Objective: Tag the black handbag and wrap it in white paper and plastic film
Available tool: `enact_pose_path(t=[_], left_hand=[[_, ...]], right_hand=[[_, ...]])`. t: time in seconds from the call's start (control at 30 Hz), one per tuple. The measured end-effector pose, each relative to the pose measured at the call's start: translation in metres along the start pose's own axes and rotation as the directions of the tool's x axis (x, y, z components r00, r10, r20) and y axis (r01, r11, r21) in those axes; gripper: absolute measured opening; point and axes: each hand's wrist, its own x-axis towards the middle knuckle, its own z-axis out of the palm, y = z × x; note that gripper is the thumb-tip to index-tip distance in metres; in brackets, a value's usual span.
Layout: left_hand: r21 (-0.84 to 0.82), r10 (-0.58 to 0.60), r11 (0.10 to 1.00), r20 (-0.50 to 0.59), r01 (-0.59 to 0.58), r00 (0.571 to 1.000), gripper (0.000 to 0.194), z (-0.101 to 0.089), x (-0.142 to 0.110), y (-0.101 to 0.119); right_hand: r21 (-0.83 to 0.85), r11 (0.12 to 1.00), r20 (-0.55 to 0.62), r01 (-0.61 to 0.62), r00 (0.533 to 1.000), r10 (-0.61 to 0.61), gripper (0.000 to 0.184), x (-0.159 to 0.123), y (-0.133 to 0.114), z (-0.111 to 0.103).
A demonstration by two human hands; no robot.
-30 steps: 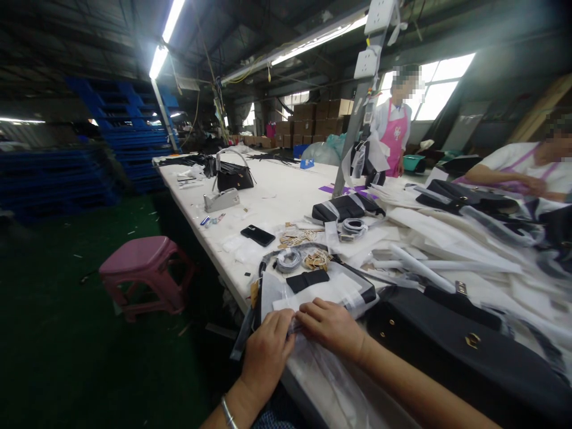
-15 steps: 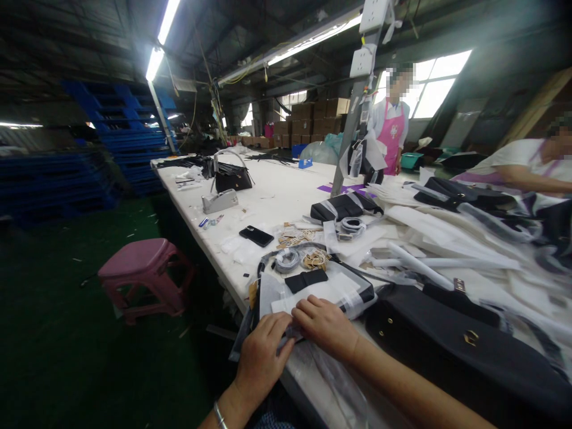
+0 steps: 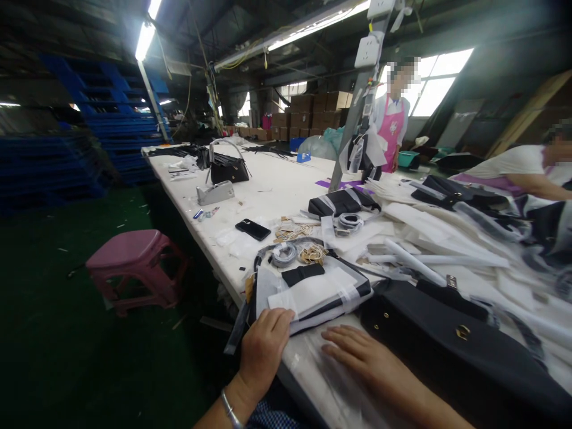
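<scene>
My left hand rests at the near table edge with its fingers curled on the corner of a wrapped black bag covered in white paper and clear film. My right hand lies flat, fingers stretched out, on a clear plastic sheet on the white table, just below that bag. A larger black bag with gold studs lies to the right of my right hand.
A tape roll, tags, a black phone, a tape dispenser and a black handbag lie farther up the table. White paper wrappings pile up at right. A pink stool stands left. Two people work across the table.
My right hand has drawn back from the wrapped bag and spread flat on the plastic sheet. My left hand stays at the bag's corner. The view has shifted slightly.
</scene>
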Motion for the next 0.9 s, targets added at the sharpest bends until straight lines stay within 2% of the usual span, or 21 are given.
enact_pose_path(t=[0.1,0.2,0.27,0.37,0.53,0.67,0.8,0.9], left_hand=[[-0.005,0.03,1.0,-0.015,-0.03,0.999,0.023,0.001,-0.001,0.0],[0.016,0.056,0.998,-0.047,-0.055,0.997,0.02,0.001,-0.001,0.001],[0.031,0.067,0.997,-0.062,-0.065,0.996,0.018,0.002,-0.001,0.001],[0.054,0.081,0.996,-0.077,-0.077,0.994,0.019,0.002,-0.002,0.0],[0.042,0.105,0.994,-0.094,-0.102,0.99,0.022,0.005,-0.005,-0.005],[0.005,0.1,0.995,-0.077,-0.1,0.992,0.023,0.006,-0.007,-0.007],[0.027,0.137,0.99,-0.099,-0.135,0.986,0.021,0.004,-0.005,-0.008],[0.017,0.152,0.988,-0.113,-0.151,0.982,0.02,0.003,-0.002,-0.009]], right_hand=[[0.094,0.99,0.211,-0.101,0.974,0.079,0.053,-0.012,-0.008,0.002],[0.166,0.964,0.242,-0.205,0.957,0.162,0.072,-0.011,-0.016,0.001],[0.198,0.956,0.22,-0.215,0.961,0.17,0.073,-0.011,-0.02,0.001],[0.23,0.956,0.146,-0.183,0.977,0.152,0.059,-0.016,-0.022,0.006],[0.248,0.968,-0.076,-0.044,0.995,0.065,0.029,-0.019,-0.024,0.025],[0.197,0.979,-0.22,0.05,0.975,-0.006,0.028,-0.014,-0.031,0.035],[0.123,0.986,-0.338,0.111,0.939,-0.064,0.028,-0.004,-0.044,0.035],[0.077,0.985,-0.362,0.154,0.925,-0.116,0.029,0.006,-0.056,0.029]])
